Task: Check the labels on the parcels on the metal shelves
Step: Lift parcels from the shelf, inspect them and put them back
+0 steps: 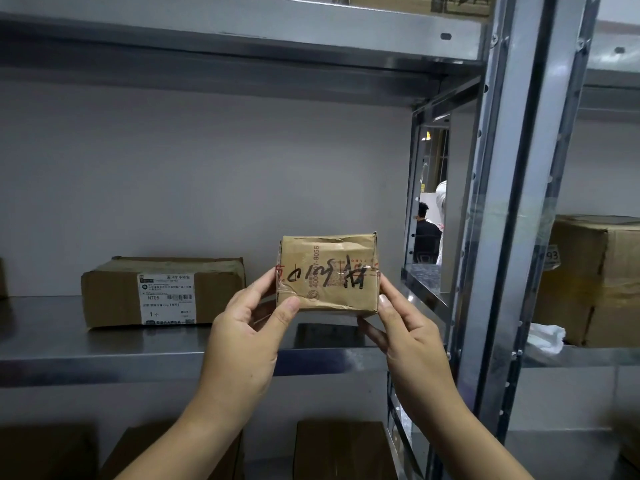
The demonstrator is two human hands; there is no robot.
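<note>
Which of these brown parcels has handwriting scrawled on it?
The small parcel held between the left hand and right hand, with black marker writing. The flat parcel on the shelf shows a printed white label.

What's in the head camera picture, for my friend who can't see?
A left hand and right hand hold a small brown parcel with black handwriting before a metal shelf. A labelled box lies on it, further left.
</note>
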